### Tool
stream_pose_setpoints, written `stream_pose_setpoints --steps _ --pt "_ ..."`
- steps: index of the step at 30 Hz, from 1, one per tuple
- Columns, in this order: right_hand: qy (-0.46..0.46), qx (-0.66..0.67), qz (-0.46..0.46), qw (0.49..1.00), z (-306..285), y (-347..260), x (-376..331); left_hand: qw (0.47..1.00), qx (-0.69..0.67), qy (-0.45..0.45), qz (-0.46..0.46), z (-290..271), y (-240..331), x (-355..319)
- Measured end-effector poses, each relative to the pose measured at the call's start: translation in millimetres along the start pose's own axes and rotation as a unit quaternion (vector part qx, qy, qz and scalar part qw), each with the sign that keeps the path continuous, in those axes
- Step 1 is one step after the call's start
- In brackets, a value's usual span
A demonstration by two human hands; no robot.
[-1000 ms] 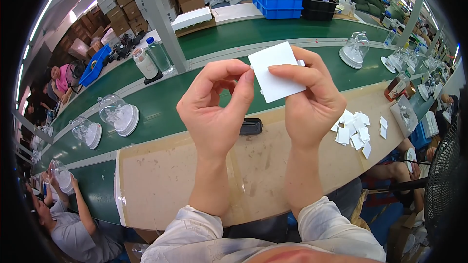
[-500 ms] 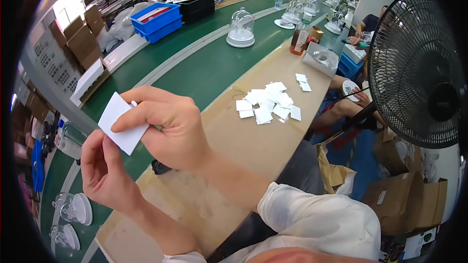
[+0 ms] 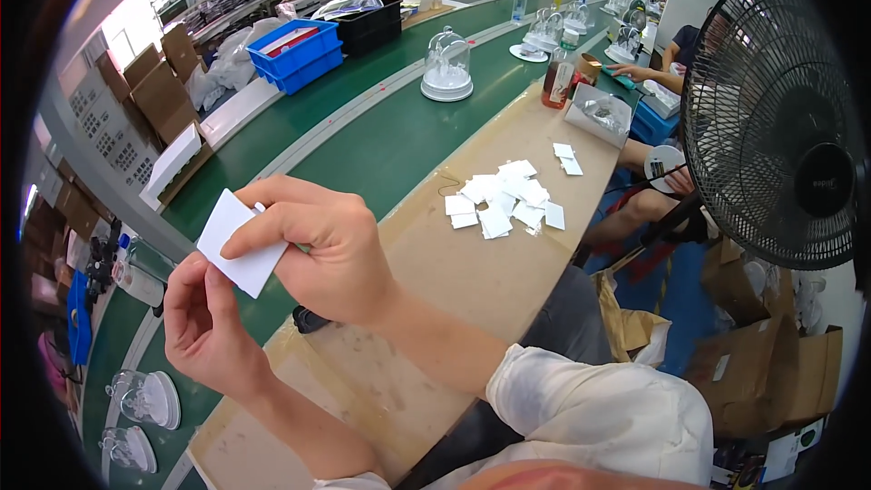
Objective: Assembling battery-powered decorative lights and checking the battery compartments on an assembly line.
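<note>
My right hand [image 3: 327, 245] is closed on a thin white square card [image 3: 236, 240], its thumb lying across the face and the other fingers behind. The card is tilted in the air over the green conveyor. My left hand [image 3: 213, 331] pinches the card's lower left corner between thumb and fingertips. A loose pile of similar white cards [image 3: 494, 218] lies on the brown tabletop [image 3: 426, 308], right of my hands. A few more cards [image 3: 569, 159] rest apart, farther back.
Clear domes on white bases stand on the green conveyor [image 3: 345, 141], one dome [image 3: 447, 68] ahead and others at lower left. A bottle [image 3: 558, 80] and a box [image 3: 599, 113] sit at the table's far end. A black fan [image 3: 771, 118] stands right, beside a co-worker's arm [image 3: 667, 77].
Both hands keep their grip on the card, with little change between them. The whole view has shifted slightly. The co-worker's hand at the right has moved to the far table edge.
</note>
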State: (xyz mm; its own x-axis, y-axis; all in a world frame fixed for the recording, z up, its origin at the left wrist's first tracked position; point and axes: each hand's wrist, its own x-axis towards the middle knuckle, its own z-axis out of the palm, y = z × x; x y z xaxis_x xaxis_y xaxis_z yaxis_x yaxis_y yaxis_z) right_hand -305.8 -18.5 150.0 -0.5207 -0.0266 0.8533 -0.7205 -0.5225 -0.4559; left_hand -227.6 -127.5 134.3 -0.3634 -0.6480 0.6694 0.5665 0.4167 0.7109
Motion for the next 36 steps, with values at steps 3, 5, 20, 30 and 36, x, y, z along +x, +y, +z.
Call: stream_pose_setpoints --steps 3,5,20,30,36 --pt "0.000 0.007 0.003 1.000 -1.0 -0.7 -0.2 1.000 -0.025 -0.015 -0.007 -0.2 1.1 0.7" --pt "0.001 0.010 0.006 1.000 0.4 -1.6 -0.1 0.999 -0.036 -0.024 -0.008 -1.0 2.6 1.6" --pt "-0.009 0.010 0.001 1.000 3.8 -1.9 -2.4 0.993 -0.095 -0.058 -0.033 -11.0 -5.2 3.1" --pt "-0.001 0.005 0.003 1.000 2.2 3.5 -0.9 0.994 -0.078 -0.035 -0.065 -1.8 -0.1 3.2" --pt "-0.007 0.005 0.000 1.000 0.4 2.6 0.3 0.995 -0.065 -0.035 -0.067 -1.4 2.6 3.5"
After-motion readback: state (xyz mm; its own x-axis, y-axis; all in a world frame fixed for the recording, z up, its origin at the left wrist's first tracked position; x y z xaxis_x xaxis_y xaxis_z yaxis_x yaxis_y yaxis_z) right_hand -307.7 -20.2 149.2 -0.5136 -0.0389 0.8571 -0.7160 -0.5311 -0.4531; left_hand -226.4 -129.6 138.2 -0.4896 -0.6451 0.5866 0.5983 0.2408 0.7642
